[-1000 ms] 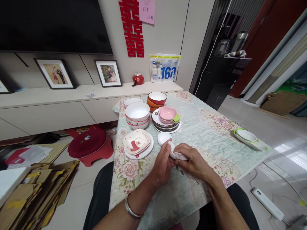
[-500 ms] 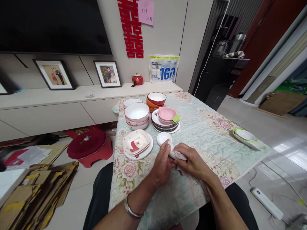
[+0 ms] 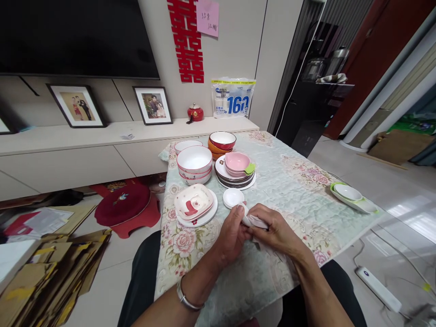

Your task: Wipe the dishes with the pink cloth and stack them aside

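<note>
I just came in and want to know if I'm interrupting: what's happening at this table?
A seated person's left hand grips a small white dish, while the right hand holds a pale cloth against it. Both hands are over the near part of the table. Just beyond them sit small white dishes, with red-rimmed bowls and pink bowls on dark-rimmed plates farther back.

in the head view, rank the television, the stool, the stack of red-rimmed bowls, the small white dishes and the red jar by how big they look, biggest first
Television
Stool
Stack of red-rimmed bowls
Small white dishes and red jar: too close to rank
</note>
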A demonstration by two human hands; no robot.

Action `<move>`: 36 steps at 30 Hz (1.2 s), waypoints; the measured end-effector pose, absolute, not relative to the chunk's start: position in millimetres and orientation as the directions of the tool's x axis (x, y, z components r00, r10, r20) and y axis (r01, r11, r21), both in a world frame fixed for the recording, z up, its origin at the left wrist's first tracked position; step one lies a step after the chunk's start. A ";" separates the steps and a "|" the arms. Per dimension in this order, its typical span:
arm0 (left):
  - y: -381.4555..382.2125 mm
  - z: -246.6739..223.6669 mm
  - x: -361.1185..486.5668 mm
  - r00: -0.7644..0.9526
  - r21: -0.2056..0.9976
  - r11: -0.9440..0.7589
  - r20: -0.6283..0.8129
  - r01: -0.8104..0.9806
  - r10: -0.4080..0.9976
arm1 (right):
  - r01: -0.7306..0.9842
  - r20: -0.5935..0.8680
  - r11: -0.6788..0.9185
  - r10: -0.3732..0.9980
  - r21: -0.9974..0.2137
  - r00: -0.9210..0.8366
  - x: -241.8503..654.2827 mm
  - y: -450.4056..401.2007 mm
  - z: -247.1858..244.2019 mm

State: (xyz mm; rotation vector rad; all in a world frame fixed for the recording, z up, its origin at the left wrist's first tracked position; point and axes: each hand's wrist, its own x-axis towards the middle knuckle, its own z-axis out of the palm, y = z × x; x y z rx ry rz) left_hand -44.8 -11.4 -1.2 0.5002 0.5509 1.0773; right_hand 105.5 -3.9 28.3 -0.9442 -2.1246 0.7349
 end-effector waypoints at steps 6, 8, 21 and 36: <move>-7.5 -1.1 -45.5 0.483 0.585 0.514 -0.226 -0.627 0.846 | 0.449 0.363 0.579 0.799 -0.681 -0.480 108.0 -4.1 25.7; -9.2 -0.1 -44.9 0.425 0.621 0.440 -0.184 -0.649 0.886 | 0.466 0.361 0.559 0.817 -0.686 -0.449 108.3 -4.2 23.8; -6.7 -5.9 -46.2 0.530 0.546 0.583 -0.273 -0.602 0.803 | 0.407 0.328 0.581 0.775 -0.704 -0.539 115.2 -5.7 36.0; -7.6 -2.6 -47.1 0.497 0.552 0.533 -0.230 -0.641 0.837 | 0.364 0.333 0.568 0.776 -0.738 -0.536 115.7 -7.3 38.9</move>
